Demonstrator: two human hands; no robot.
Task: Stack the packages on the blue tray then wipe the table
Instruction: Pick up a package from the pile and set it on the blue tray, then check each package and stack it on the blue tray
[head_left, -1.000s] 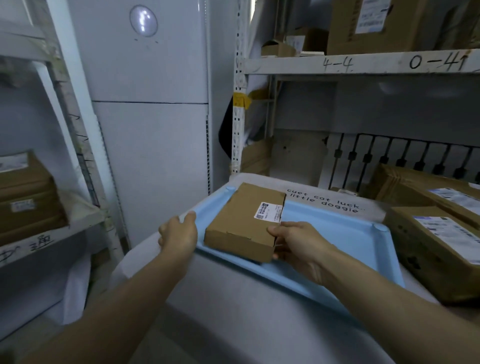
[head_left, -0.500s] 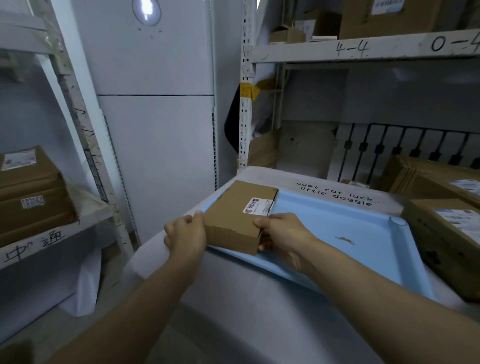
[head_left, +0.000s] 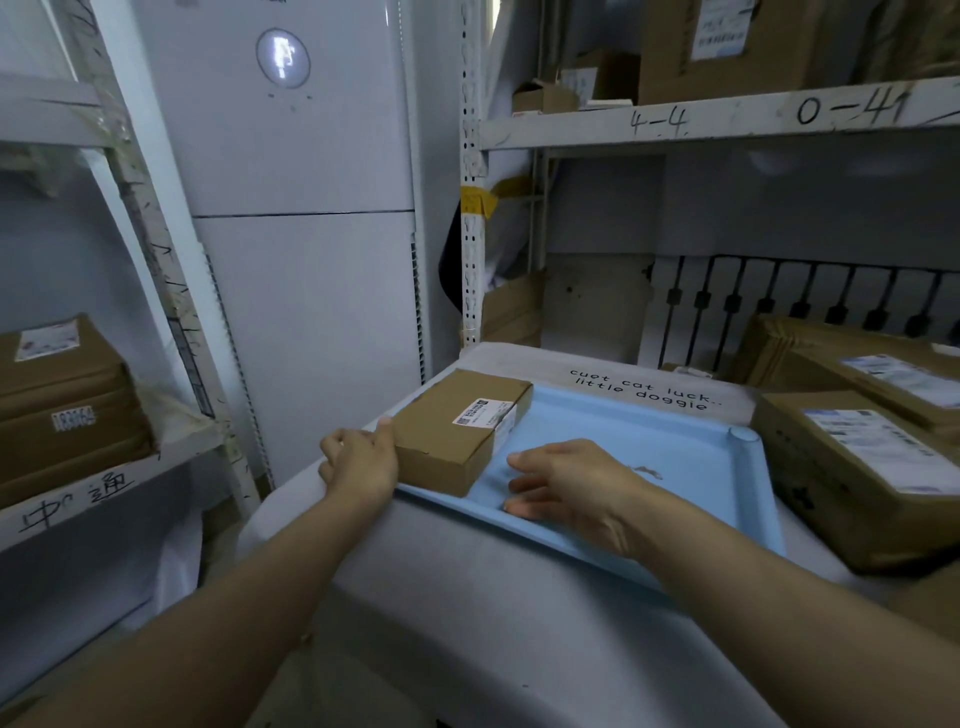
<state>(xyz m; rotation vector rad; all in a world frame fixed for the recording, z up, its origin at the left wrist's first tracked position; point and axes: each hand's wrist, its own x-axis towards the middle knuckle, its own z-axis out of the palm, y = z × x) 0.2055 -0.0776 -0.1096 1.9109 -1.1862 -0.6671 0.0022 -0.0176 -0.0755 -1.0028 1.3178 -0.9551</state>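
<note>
A small brown cardboard package (head_left: 457, 426) with a white label lies flat in the left corner of the blue tray (head_left: 649, 447). The tray rests on a table covered with a white cloth (head_left: 467, 597). My left hand (head_left: 358, 462) rests against the package's left side at the tray's edge, fingers curled. My right hand (head_left: 566, 483) hovers over the bare tray floor just right of the package, fingers apart and holding nothing. Two larger brown packages (head_left: 852, 467) sit on the table right of the tray.
Metal shelving (head_left: 727, 119) with cardboard boxes stands behind the table. A left shelf (head_left: 72, 467) carries stacked brown boxes. A tall white appliance (head_left: 311, 208) stands between them. A black railing (head_left: 810, 301) runs along the back.
The package has been set down in the tray's left corner. My right hand has let go of it and drawn back to the right over the tray.
</note>
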